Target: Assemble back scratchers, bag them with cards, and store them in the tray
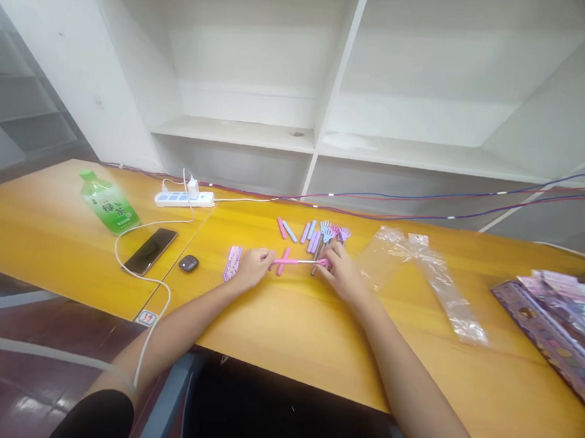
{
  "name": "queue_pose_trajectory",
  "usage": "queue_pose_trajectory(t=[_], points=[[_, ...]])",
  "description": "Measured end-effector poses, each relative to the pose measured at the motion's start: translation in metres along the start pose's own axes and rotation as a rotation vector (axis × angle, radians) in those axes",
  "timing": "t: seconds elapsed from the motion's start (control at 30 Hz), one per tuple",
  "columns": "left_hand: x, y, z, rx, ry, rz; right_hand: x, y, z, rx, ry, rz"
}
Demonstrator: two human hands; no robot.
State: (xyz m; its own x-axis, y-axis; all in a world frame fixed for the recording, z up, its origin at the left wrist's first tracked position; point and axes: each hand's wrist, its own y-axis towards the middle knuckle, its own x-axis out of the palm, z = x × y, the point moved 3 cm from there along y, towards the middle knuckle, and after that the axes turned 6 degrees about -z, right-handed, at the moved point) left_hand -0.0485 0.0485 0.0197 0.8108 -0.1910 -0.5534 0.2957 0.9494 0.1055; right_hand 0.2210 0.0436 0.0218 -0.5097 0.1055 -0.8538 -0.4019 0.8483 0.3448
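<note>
A small back scratcher (292,262) with a pink grip, a thin metal rod and a pink hand-shaped head lies level between my two hands. My left hand (256,267) is closed around the grip's left end. At the other end, the fingers of my right hand (343,270) pinch the pink head, partly covering it. Just behind the rod, a loose pink grip (283,269) rests on the table. Beyond it lie several pink, blue and purple grips (305,232) and a cluster of claw-shaped scratcher heads (327,233) on metal rods. Beside my left hand is a printed purple card (233,261).
Clear plastic bags (433,275) lie to the right, near a purple printed box (545,330) with packets. Leftward are a black round-cornered gadget (188,263), a phone (150,252), a green tea bottle (110,205) and a power strip (183,199). A white cable (167,290) crosses my left forearm.
</note>
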Motion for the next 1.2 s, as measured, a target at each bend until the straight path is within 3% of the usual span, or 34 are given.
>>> queue_pose_trajectory(t=[0.17,0.27,0.37,0.6,0.77,0.83,0.9,1.0,1.07,1.13,1.2], points=[[-0.014,-0.004,0.031,0.244,0.456,-0.065,-0.007,0.012,-0.022,0.195,-0.371,-0.182],[-0.007,-0.005,0.050,0.348,0.788,-0.111,-0.015,0.020,-0.044,0.263,-0.455,-0.252],[0.002,-0.002,0.065,0.420,0.982,-0.161,-0.025,0.025,-0.066,0.254,-0.507,-0.284],[-0.013,-0.004,0.093,0.434,1.041,-0.268,-0.048,0.025,-0.082,0.254,-0.591,-0.369],[-0.023,-0.005,0.095,0.453,1.021,-0.316,-0.060,0.020,-0.090,0.187,-0.591,-0.355],[-0.039,-0.004,0.088,0.455,1.000,-0.282,-0.074,0.013,-0.078,0.193,-0.594,-0.320],[-0.066,-0.005,0.073,0.426,0.977,-0.234,-0.096,-0.003,-0.047,0.224,-0.600,-0.251],[-0.114,-0.016,0.037,0.342,0.995,-0.209,-0.129,-0.043,0.022,0.232,-0.586,-0.126],[-0.137,-0.028,0.012,0.314,0.974,-0.205,-0.140,-0.075,0.070,0.271,-0.547,-0.109],[-0.145,-0.041,-0.008,0.303,0.953,-0.228,-0.142,-0.105,0.107,0.342,-0.516,-0.097],[-0.145,-0.051,-0.018,0.301,0.941,-0.249,-0.137,-0.127,0.127,0.370,-0.468,-0.128]])
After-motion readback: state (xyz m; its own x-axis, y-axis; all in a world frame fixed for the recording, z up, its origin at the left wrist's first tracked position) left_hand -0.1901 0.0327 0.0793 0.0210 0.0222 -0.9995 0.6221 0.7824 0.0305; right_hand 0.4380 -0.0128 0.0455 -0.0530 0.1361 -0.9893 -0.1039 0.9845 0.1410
